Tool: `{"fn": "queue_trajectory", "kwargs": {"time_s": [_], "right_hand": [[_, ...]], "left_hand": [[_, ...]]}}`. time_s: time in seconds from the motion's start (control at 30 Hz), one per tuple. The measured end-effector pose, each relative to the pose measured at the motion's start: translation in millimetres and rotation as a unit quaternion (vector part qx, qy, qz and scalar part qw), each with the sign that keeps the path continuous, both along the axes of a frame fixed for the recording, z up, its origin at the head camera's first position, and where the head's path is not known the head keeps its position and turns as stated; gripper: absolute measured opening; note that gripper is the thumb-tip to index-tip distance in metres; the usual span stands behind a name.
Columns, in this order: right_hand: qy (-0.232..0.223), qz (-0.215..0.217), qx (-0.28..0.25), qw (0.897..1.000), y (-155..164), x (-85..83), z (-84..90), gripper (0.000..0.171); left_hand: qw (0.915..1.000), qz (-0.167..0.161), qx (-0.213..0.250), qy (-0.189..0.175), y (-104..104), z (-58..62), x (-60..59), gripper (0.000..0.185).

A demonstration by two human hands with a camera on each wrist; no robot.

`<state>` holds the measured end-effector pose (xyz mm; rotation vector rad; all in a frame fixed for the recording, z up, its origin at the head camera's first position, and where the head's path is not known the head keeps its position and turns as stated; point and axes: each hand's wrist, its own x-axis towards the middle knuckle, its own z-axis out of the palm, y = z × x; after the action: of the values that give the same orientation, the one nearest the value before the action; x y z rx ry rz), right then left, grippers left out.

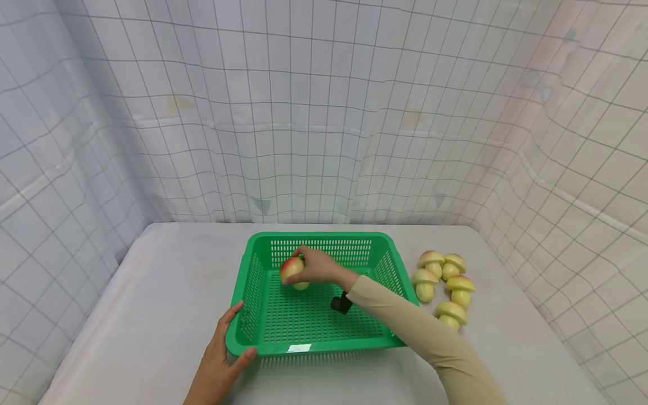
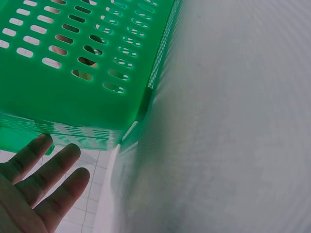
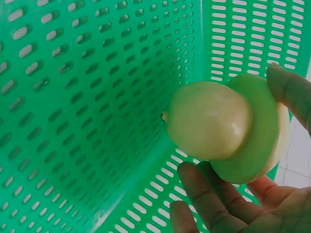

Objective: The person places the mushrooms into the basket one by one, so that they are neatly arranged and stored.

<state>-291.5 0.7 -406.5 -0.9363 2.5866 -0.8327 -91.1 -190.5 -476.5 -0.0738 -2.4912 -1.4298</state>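
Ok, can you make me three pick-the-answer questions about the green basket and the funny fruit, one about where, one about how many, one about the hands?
1. Where is the mushroom-shaped toy fruit that the right hand holds?
A. over the inside of the green basket
B. on the table left of the basket
C. under the basket

2. How many toy fruits lie on the table right of the basket?
A. two
B. five
C. nine

3. What is the left hand doing?
A. holding a fruit
B. gripping the basket's near left corner
C. resting far from the basket

Answers: 1 A, the head view shows hand and fruit within the rim. 2 B, five can be counted there. 3 B, fingers and thumb sit on that corner.
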Motion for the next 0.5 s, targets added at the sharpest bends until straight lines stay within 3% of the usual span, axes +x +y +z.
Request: {"fn": "queue_trajectory", "kwargs": {"time_s": [0.5], "right_hand": [[0.000,0.006,-0.001,1.000,-13,-2.3,-6.5,0.063]], "left_hand": [[1.0000,-0.001,-0.002,0.009,0,-0.7,-0.3,0.078]]}}
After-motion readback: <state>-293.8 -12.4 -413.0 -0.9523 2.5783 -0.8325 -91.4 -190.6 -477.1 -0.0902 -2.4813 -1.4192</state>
